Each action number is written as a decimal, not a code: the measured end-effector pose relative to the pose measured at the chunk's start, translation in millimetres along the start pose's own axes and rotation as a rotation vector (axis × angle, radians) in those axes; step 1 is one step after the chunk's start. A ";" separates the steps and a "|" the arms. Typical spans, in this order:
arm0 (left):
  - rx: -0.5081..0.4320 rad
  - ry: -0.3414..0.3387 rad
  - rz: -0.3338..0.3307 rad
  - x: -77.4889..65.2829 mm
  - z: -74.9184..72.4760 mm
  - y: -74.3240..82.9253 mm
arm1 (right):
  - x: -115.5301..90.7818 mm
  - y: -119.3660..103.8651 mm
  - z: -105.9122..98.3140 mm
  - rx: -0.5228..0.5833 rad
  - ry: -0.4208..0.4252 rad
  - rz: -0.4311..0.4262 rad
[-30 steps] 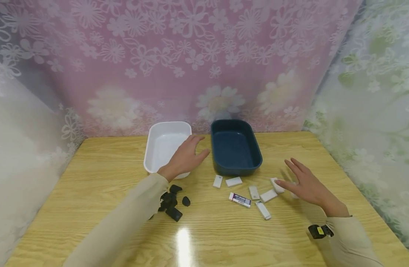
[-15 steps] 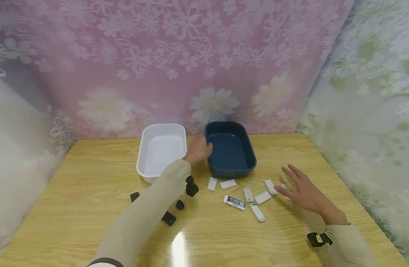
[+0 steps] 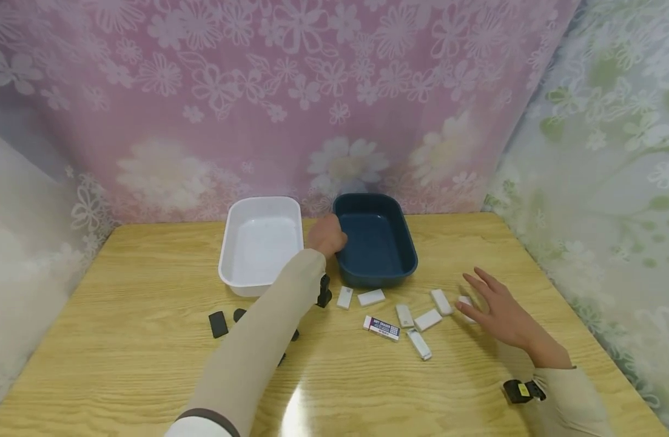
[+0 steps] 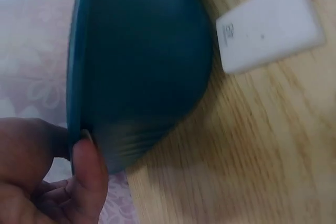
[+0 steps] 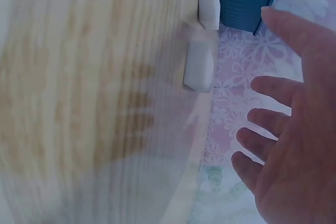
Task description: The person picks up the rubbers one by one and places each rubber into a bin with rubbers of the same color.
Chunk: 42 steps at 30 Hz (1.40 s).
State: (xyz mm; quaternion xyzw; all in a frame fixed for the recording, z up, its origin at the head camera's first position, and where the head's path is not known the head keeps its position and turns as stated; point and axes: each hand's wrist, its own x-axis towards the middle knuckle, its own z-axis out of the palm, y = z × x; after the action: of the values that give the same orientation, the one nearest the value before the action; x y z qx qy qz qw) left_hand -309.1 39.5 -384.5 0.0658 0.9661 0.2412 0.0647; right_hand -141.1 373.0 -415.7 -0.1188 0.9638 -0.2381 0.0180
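Note:
My left hand is at the left side of a dark blue plastic basin. In the left wrist view its thumb and fingers pinch the rim of that basin. My right hand hovers with spread fingers at the right, holding nothing. Just beyond its thumb lies a white eraser, partly covered. Other white erasers lie in front of the basin, among them one near the right hand and one in a printed sleeve.
A white basin stands left of the blue one. Black pieces lie in front of it, including a flat rectangular one; the left sleeve hides parts of others. Flowered cloth rises behind the wooden table.
My left hand has moved right from beside the white basin to the blue basin and taken hold of its rim. The right hand has barely moved.

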 end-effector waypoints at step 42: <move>0.056 0.056 -0.103 13.6 17.4 8.0 | 25.9 -26.3 -11.4 -0.043 -0.138 0.208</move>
State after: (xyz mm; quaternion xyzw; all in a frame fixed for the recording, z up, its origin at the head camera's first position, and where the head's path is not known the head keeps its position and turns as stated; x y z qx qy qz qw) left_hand -318.9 56.7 -397.2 0.0109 0.9760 0.2122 0.0482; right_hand -161.5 349.5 -392.8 -0.0347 0.9722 -0.2057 0.1064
